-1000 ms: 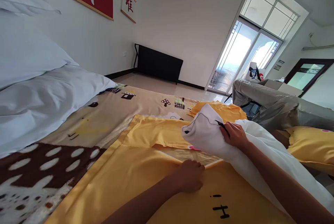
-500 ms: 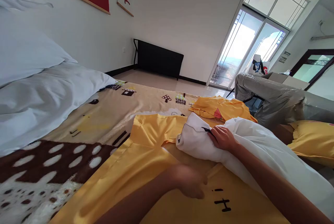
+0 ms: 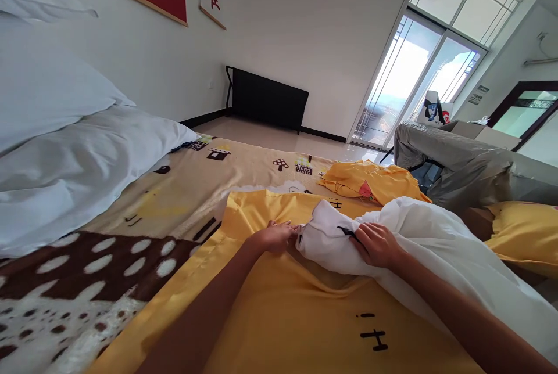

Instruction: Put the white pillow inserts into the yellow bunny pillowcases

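Observation:
A white duvet (image 3: 440, 240) lies bunched over a yellow duvet cover (image 3: 279, 304) printed with "Hi!". My right hand (image 3: 379, 243) is closed around the duvet near its folded end, beside a small black strip (image 3: 346, 231). At the left tip of that end, my left hand (image 3: 276, 237) pinches the edge of the yellow cover, its fingertips against the white fabric. Exactly how much cloth lies between those fingers is hidden. Beneath the left hand, the cover's fabric sags in a fold.
A patterned brown and beige blanket (image 3: 174, 200) covers the bed. White pillows (image 3: 78, 159) are piled at left. Crumpled yellow cloth (image 3: 370, 179) lies at the far edge. On the right are a yellow pillow (image 3: 523, 234) and plastic-wrapped furniture (image 3: 453, 153).
My left hand has moved up and left, from above the yellow cover to the duvet's tip, and has closed on the cover's edge. My right hand keeps its hold on the duvet.

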`<action>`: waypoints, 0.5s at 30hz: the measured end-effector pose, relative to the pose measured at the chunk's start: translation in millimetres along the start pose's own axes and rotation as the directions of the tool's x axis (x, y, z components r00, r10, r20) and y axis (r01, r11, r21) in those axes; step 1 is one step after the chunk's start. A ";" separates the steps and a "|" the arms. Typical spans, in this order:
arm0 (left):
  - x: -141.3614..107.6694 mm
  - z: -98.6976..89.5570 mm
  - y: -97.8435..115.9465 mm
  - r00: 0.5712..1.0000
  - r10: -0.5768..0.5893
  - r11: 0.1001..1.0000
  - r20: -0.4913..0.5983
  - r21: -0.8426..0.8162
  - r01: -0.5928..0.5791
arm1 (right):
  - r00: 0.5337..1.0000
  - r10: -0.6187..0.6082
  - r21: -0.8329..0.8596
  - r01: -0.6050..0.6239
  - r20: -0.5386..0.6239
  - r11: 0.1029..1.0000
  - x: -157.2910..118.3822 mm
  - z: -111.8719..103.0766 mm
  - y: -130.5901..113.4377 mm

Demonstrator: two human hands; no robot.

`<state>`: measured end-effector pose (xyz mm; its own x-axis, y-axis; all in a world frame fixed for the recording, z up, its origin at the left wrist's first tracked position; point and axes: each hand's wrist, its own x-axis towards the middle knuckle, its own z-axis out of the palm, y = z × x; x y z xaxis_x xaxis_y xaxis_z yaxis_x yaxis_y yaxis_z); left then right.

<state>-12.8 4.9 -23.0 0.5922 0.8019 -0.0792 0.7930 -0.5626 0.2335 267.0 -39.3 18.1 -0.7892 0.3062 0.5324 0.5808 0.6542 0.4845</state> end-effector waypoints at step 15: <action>13.1 31.4 -17.1 0.953 -0.210 0.968 -0.220 0.092 0.234 | 0.990 -0.138 0.026 0.137 0.037 0.990 -4.5 -27.1 -43.6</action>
<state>-14.2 18.7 -58.5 0.3665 0.9262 0.0887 0.9193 -0.3752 0.1186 250.6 -87.9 13.4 -0.8686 0.2382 0.4346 0.4616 0.7080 0.5345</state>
